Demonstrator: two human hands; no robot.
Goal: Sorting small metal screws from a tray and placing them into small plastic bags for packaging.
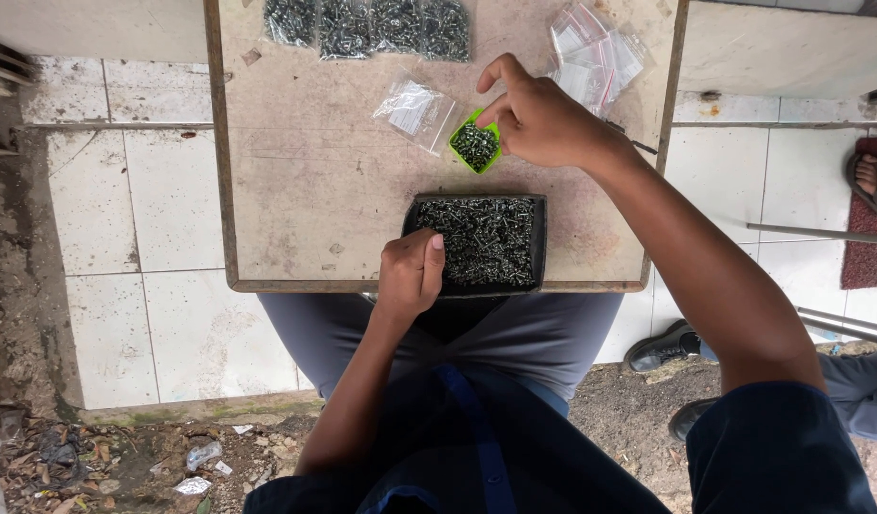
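Your right hand [543,119], upper centre of frame, pinches the small green scoop [475,146] full of screws. An empty clear bag [415,111] lies just left of it. Left hand [410,274], fingers curled, rests on the black tray [538,238] edge, lower centre.

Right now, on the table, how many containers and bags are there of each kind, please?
Black tray of loose screws: 1
Small green cup of screws, under the right hand: 1
Filled screw bags along the far edge: 4
Single empty clear bag: 1
Pile of empty bags: 1, bags uncountable
Total: 8
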